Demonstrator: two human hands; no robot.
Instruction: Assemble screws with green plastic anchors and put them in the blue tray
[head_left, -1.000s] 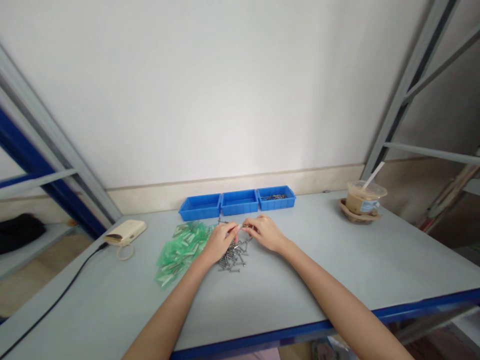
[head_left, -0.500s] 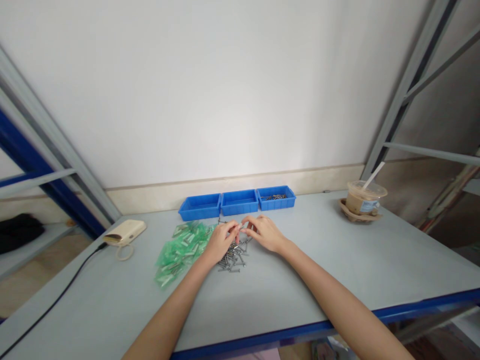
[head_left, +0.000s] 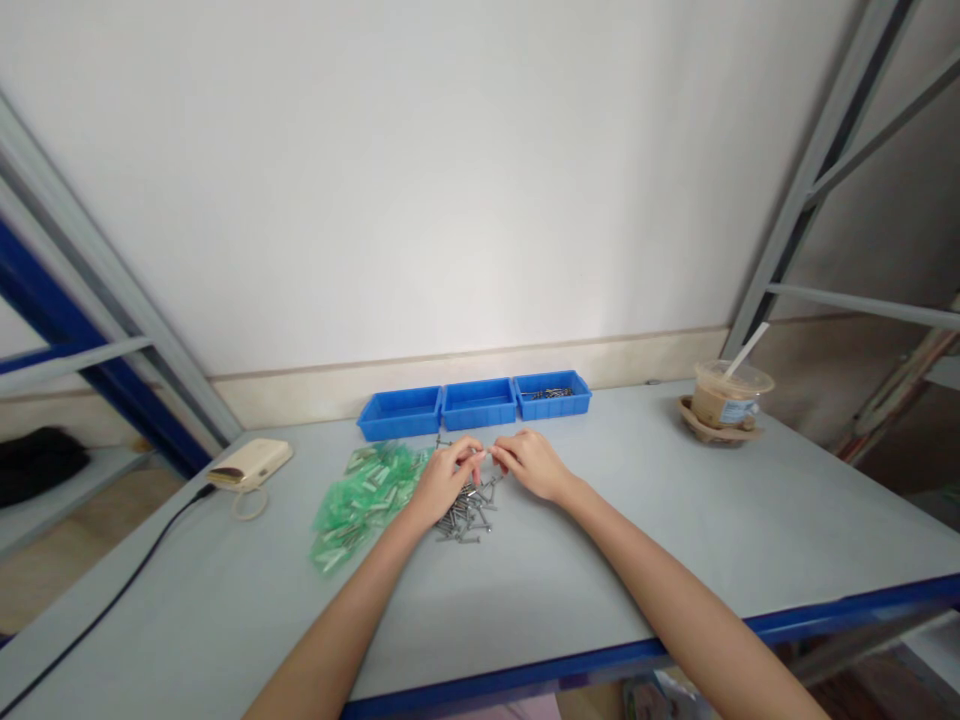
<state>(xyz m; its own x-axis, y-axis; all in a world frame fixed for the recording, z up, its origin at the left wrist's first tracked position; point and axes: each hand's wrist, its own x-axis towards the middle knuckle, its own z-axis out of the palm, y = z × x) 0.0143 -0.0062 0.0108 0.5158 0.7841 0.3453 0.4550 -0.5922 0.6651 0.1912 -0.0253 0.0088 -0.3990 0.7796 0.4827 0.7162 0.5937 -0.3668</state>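
Observation:
My left hand [head_left: 446, 484] hovers over a loose pile of metal screws [head_left: 465, 518], its thumb and fingers pinched together. Facing it, my right hand [head_left: 534, 465] is also closed in a pinch, the fingertips of both hands almost meeting. Something small and pale shows between the fingertips, too small to name. Left of the pile, partly behind my left hand and wrist, lies a heap of green clear plastic packets [head_left: 367, 505] with pale pieces inside.
Along the wall stand three blue bins: a left bin [head_left: 400, 414], a middle bin [head_left: 480, 405] and a right bin [head_left: 553, 396] with small metal parts inside. A cream device [head_left: 251, 461] with a black cable lies left. A drink cup [head_left: 729, 398] sits in a cardboard holder at right.
My right hand has drawn slightly to the right, and its fingers have closed from a looser, arched shape into a tighter pinch. My left hand has hardly moved.

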